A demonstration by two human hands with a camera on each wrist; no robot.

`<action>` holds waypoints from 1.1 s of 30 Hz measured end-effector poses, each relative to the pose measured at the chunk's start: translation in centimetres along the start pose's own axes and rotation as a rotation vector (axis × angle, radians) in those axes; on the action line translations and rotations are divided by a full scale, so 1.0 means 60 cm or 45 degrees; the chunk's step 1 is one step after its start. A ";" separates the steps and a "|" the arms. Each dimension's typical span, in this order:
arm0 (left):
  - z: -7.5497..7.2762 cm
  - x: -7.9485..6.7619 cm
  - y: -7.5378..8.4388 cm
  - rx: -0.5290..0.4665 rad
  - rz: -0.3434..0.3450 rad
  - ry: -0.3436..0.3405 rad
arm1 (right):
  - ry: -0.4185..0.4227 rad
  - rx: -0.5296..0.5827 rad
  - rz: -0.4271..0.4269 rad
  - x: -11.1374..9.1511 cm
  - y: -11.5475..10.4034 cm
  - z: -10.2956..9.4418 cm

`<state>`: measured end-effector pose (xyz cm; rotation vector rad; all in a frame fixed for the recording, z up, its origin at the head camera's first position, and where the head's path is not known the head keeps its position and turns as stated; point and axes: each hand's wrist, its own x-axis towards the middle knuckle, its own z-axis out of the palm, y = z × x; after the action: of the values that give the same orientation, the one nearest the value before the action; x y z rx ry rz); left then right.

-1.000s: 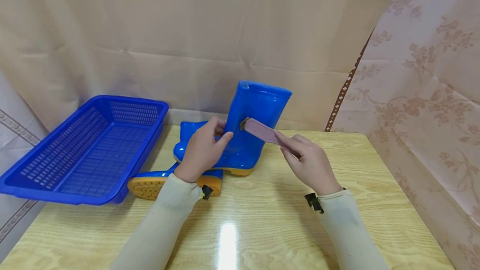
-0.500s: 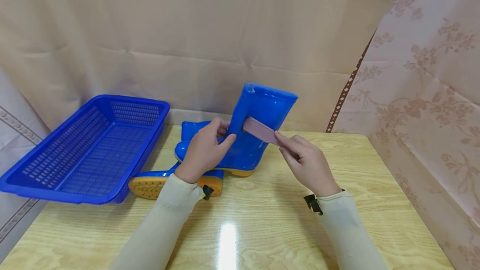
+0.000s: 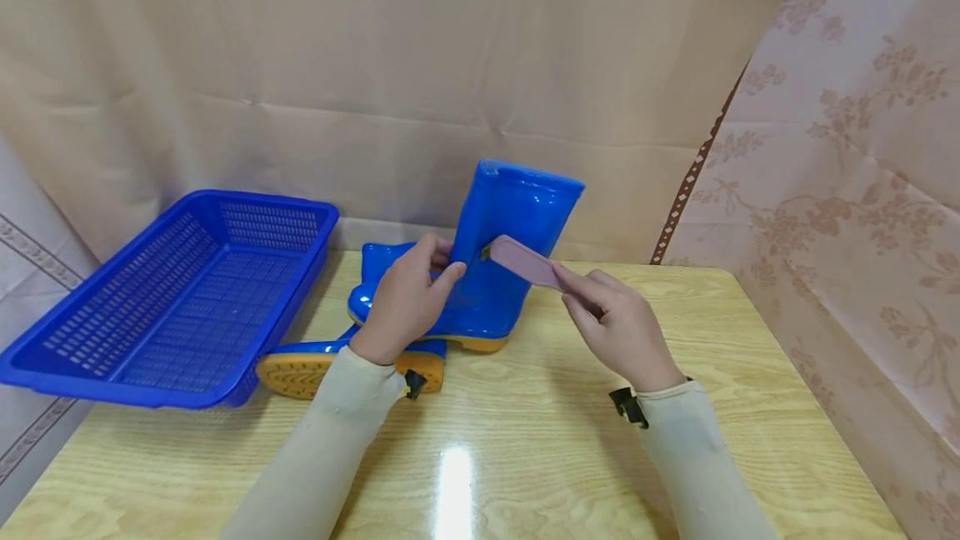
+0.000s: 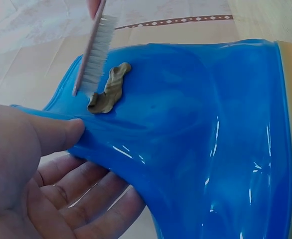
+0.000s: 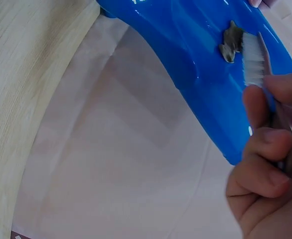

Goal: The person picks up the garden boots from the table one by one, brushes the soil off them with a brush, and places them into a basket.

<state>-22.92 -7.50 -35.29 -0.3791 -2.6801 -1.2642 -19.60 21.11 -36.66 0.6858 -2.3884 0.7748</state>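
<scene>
A blue rubber boot (image 3: 517, 207) with a yellow sole stands tilted on the table, its shaft leaning right. My left hand (image 3: 408, 298) grips the shaft's front edge, thumb on the near side and fingers behind. In my right hand (image 3: 618, 327) I hold a pinkish brush (image 3: 525, 263) by its handle, its white bristles (image 4: 97, 52) turned toward the boot. A brown mud-like lump (image 4: 109, 90) sticks to the shaft, the bristle ends right at it. A second blue boot (image 3: 300, 369) lies on its side under my left forearm, yellow tread facing me.
A blue plastic basket (image 3: 217, 307) with mesh walls stands at the left of the wooden table (image 3: 540, 457). A beige curtain (image 3: 375, 65) hangs behind, and a flowered cloth (image 3: 862, 148) covers the right side.
The boot's shaft tipped right half a second ago and is now back left. The brush slid slightly to and fro over the shaft in my right hand.
</scene>
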 end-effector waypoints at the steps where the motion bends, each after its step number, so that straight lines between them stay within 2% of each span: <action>1: 0.000 0.000 0.001 0.002 0.001 -0.005 | 0.009 0.009 -0.014 0.000 0.000 0.000; 6: -0.002 -0.001 0.005 0.019 0.017 -0.031 | 0.000 0.046 -0.065 0.003 -0.004 0.002; 11: -0.003 -0.003 0.009 0.026 0.037 -0.036 | -0.024 0.014 -0.063 0.003 -0.007 0.004; 23: 0.001 0.000 0.003 -0.033 -0.052 0.022 | -0.041 -0.041 0.014 0.002 -0.005 0.007; 29: 0.000 -0.001 0.003 -0.005 -0.008 -0.002 | -0.025 0.000 -0.070 0.002 -0.007 0.011; 33: 0.000 0.000 0.005 0.019 0.036 -0.018 | -0.025 0.006 -0.082 0.002 -0.009 0.013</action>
<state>-22.82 -7.32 -35.08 -0.4234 -2.6844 -1.2375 -19.60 20.18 -36.94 0.7720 -2.3706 0.7497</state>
